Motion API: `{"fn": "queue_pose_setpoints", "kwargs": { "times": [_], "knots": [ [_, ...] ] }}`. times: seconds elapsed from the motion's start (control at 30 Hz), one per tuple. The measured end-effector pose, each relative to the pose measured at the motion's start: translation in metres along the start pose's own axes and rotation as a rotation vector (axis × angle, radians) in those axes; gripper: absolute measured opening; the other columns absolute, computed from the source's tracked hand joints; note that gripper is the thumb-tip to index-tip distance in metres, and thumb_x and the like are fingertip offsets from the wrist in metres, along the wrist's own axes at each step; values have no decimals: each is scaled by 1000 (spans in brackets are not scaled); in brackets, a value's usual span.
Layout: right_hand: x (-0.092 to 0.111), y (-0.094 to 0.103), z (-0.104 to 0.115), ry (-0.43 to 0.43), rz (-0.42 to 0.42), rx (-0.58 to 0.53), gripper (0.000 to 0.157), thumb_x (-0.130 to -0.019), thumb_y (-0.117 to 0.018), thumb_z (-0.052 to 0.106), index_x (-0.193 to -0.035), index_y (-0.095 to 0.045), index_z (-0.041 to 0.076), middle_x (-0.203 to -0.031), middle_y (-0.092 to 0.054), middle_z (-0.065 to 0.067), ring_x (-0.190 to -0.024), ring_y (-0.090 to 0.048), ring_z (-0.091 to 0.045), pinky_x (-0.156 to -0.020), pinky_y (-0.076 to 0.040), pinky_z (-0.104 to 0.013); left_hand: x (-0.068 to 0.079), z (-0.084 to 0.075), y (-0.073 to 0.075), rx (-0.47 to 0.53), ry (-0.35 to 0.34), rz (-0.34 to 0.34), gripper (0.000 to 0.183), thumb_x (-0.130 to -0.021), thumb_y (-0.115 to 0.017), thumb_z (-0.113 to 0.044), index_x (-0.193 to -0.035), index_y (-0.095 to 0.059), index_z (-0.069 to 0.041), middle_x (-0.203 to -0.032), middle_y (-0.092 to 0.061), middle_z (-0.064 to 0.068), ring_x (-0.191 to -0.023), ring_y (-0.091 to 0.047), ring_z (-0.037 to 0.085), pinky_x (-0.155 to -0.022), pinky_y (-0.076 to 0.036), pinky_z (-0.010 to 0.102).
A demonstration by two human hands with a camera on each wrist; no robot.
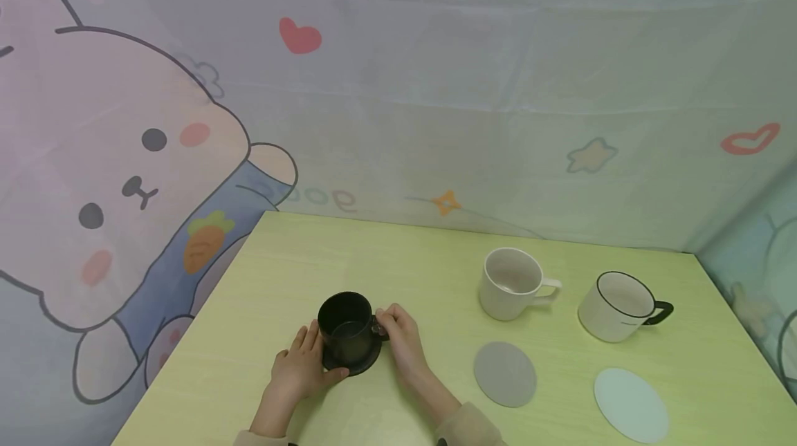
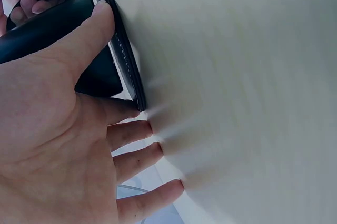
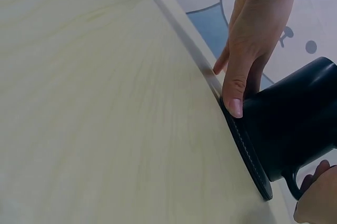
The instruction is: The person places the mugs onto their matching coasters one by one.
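A black mug point(image 1: 346, 327) stands over a round black coaster point(image 1: 364, 365) with a stitched rim. In the left wrist view a narrow light gap shows between part of the mug's base and the coaster; full contact is hard to tell. My right hand point(image 1: 403, 342) grips the mug's handle, with fingers curled through it. My left hand point(image 1: 301, 366) lies at the mug's left, thumb on the coaster point(image 2: 120, 45) near the mug, index fingertip at its edge. The other left fingers point(image 2: 138, 161) are spread, nearly straight, with their tips on the table.
To the right stand a plain white mug point(image 1: 507, 287) and a white mug with black rim and handle point(image 1: 613, 311). In front of them lie a grey round coaster point(image 1: 505, 374) and a pale blue one point(image 1: 631, 404). A printed cloth point(image 1: 398, 121) hangs behind the table point(image 1: 212, 377).
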State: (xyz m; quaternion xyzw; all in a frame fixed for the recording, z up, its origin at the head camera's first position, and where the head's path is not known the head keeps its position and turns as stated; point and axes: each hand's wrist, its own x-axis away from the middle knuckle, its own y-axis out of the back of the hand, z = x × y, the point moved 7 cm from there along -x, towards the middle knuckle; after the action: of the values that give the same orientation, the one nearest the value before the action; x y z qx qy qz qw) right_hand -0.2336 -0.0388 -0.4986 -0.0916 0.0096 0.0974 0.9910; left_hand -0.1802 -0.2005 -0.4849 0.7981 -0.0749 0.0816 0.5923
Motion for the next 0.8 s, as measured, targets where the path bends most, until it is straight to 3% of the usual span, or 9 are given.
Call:
{"fn": "queue_pose_setpoints", "kwargs": {
  "times": [0.43, 0.8],
  "knots": [
    [0, 1, -4, 2, -19, -9, 36, -101, -55, 12, -82, -41, -15, -80, -51, 1, -83, -52, -12, -80, -45, -25, -1, 0, -1, 6, -3, -18, 98, -84, -79, -48, -150, -38, 11, -159, -33, 29, -146, -33, 48, -102, -40, 70],
    [-2, 2, -3, -2, 34, 64, 31, -101, -58, 13, -87, -51, -14, -84, -56, 2, -80, -54, -10, -77, -47, -23, -14, 20, -22, -1, -10, -45, 101, -84, -76, -55, -151, -37, 9, -160, -32, 28, -147, -32, 47, -101, -39, 72]
  ]
}}
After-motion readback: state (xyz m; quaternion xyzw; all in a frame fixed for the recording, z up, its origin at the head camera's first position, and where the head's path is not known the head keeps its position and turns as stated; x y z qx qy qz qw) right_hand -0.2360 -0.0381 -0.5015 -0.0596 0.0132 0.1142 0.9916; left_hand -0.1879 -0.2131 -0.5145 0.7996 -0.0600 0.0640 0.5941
